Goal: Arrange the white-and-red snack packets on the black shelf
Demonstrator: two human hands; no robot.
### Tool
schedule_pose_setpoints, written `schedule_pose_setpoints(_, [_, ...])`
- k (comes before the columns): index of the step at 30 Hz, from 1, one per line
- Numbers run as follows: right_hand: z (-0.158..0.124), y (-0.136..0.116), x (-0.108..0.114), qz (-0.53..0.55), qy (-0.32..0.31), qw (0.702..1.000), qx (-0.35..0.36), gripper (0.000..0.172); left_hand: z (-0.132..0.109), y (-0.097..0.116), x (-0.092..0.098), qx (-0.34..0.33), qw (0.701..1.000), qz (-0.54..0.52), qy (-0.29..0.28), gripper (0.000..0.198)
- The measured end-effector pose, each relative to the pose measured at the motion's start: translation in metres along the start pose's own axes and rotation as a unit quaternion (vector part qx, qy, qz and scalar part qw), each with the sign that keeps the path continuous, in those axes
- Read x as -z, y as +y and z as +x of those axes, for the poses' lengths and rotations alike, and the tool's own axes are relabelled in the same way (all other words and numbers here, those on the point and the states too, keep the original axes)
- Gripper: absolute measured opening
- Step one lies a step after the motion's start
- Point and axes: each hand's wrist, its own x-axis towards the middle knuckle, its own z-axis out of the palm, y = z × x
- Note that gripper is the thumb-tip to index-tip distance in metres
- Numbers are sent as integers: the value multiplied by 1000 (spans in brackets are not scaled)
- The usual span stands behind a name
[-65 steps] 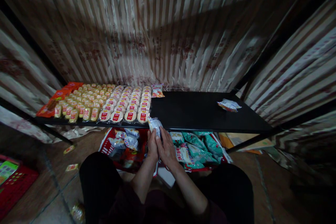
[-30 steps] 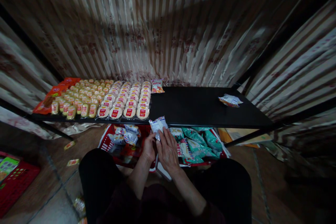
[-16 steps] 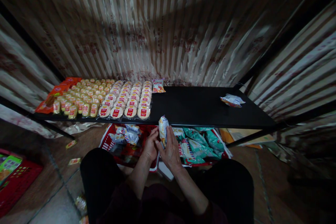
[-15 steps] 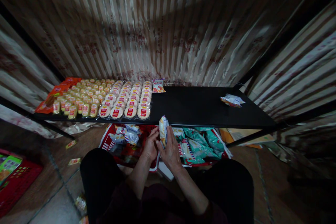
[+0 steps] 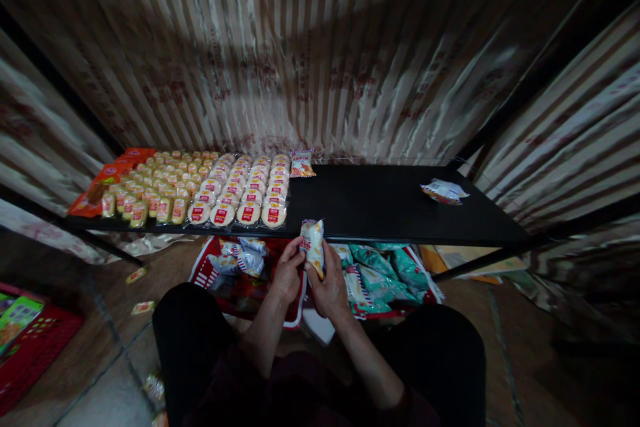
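Between my two hands, a small white and yellow snack bag [image 5: 313, 243] stands roughly upright at the front edge of the black shelf [image 5: 360, 203]. My left hand [image 5: 287, 275] has its fingers closed on the bag's left edge. On the other side, my right hand [image 5: 330, 285] grips the right edge and the lower part, thumb in front. Another snack bag [image 5: 302, 163] lies at the back of the shelf, beside rows of round wrapped cakes [image 5: 249, 213]. A third, crumpled-looking bag [image 5: 443, 191] rests near the shelf's right end.
Small yellow wrapped cakes [image 5: 165, 208] and orange packets [image 5: 110, 170] fill the shelf's left end. Below stand a red basket [image 5: 203, 273] with white bags and another holding green bags [image 5: 385, 273]. Another red basket [image 5: 47, 333] is at far left. Loose packets [image 5: 143, 307] lie on the floor.
The snack bag has turned so its printed broad face shows. My left fingers have come onto its left edge, and my right hand has wrapped closer around it.
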Motion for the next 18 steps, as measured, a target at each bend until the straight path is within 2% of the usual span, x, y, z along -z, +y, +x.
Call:
schedule_pose_setpoints(4, [5,3,7,49,-14,997,-59,58,1,2,-2,-6,1000,6,-4,46])
schedule_pose_setpoints(8, [11,8,14,123,-45,983,-128,62,5,3,-2,-7,1000,21,15,53])
schedule_pose_setpoints(12, [16,12,16,173,-35,972,-157,64,9,1,1,-7,999,43,28,46])
schedule_pose_setpoints(18, [23,9,17,245,-43,951,-185,66,8,0,2,50,996,70,30,44])
